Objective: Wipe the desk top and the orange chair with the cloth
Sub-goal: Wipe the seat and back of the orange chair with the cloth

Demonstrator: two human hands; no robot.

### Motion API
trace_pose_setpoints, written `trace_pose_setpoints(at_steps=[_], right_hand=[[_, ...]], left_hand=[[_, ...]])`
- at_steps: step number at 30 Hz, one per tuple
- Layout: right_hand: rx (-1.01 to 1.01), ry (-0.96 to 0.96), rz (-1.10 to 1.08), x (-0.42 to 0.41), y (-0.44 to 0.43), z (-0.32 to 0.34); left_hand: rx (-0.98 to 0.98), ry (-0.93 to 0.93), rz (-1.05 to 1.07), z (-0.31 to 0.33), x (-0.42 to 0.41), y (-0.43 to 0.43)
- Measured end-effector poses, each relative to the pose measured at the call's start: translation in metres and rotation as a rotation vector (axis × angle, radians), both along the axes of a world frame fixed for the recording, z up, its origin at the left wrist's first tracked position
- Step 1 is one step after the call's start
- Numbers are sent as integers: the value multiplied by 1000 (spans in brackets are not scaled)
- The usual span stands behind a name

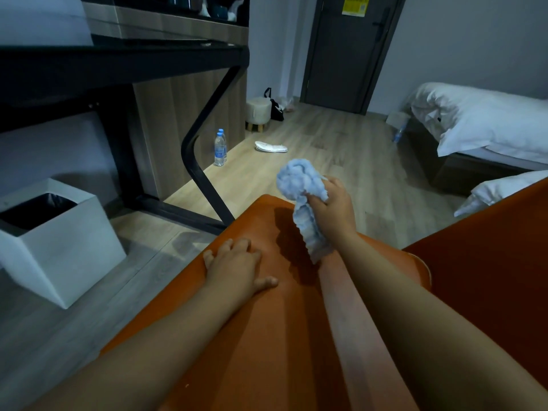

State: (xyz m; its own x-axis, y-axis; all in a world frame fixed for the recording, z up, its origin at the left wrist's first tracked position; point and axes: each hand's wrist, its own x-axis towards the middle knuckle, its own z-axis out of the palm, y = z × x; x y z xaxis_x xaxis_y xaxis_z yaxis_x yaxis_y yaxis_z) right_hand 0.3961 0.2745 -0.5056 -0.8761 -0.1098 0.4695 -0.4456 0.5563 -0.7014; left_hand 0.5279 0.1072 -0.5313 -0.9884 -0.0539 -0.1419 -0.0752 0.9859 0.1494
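With the cloth held wadded in the curled right grip, one o'clock of the flat, empty left grip, the orange chair may be wiped patchily.

The orange chair runs off the frame at 6 and 3 o'clock. The bench at 10 o'clock is cut by the left edge, and its top is seen almost edge-on. The fingers of the right hand are partly buried in the cloth. The door notice at 12 o'clock is too small to read.

Wood floor; on it orange chair, white bin, water bottles, stool
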Motion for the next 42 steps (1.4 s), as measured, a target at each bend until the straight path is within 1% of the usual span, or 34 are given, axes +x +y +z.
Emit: trace_pose_setpoints(at_steps=[5, 7, 9, 11, 14, 17, 20, 22, 25, 28, 32, 35, 42], right_hand=[[-52, 58, -143, 45, 43, 17], [-29, 51, -208, 66, 56, 22], [31, 39, -267, 87, 69, 25], [129, 42, -353, 106, 86, 24], [276, 32, -458, 126, 112, 20], [281, -42, -558, 138, 137, 6], [260, -149, -531, 150, 147, -17], [313, -182, -481, 156, 143, -40], [440, -198, -542, 157, 133, -63], [489, -227, -603, 154, 131, -75], [569, -199, -651, 151, 127, -78], [553, -251, -658, 151, 121, -74], [545, -245, -606, 143, 104, -68]], left_hand=[[23, -18, 23, 4, -1, 4], [28, -25, 30, 8, 2, 5], [-21, -31, 6, 11, 8, 8], [-74, 29, -49, 14, 14, 13], [-7, 169, -84, 20, 26, 19], [19, 108, -124, 18, 38, 22], [-18, -40, -131, 8, 47, 19], [-19, -87, -110, 3, 47, 16], [-25, -82, -101, 1, 45, 16], [-26, -66, -105, -1, 46, 16], [-37, -57, -105, -3, 47, 16], [-30, -64, -105, -1, 47, 16], [7, -71, -116, 0, 44, 12]])
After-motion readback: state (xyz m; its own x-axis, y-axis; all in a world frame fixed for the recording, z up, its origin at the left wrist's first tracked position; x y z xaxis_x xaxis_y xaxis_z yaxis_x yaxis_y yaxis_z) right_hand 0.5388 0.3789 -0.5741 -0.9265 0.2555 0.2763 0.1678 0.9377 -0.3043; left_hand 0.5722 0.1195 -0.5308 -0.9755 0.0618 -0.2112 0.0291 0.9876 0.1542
